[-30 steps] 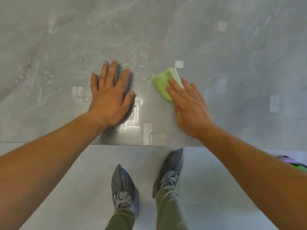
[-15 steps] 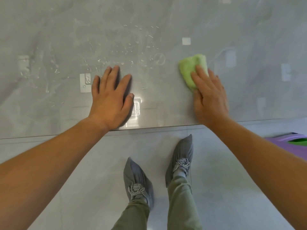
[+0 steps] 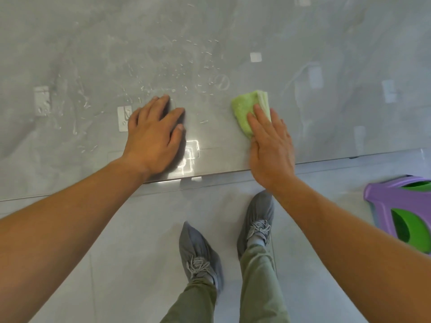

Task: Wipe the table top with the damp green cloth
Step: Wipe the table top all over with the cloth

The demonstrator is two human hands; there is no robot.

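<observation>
A folded green cloth (image 3: 245,110) lies on the glossy grey table top (image 3: 233,31), near its front edge. My right hand (image 3: 270,145) presses flat on the near half of the cloth, fingers together, with its heel at the table edge. My left hand (image 3: 154,136) rests palm down on the table to the left, fingers slightly curled and holding nothing. Water droplets and smears (image 3: 177,75) lie scattered on the surface beyond and between both hands.
The table's front edge (image 3: 210,177) runs across the middle of the view, tilted up to the right. Below it are a pale tiled floor and my two feet in grey shoe covers (image 3: 200,252). A purple and green plastic stool (image 3: 405,210) stands at the right.
My right hand slid the cloth to the right along the table and then slightly back toward the front edge. My left hand stayed planted, its fingers curling a little.
</observation>
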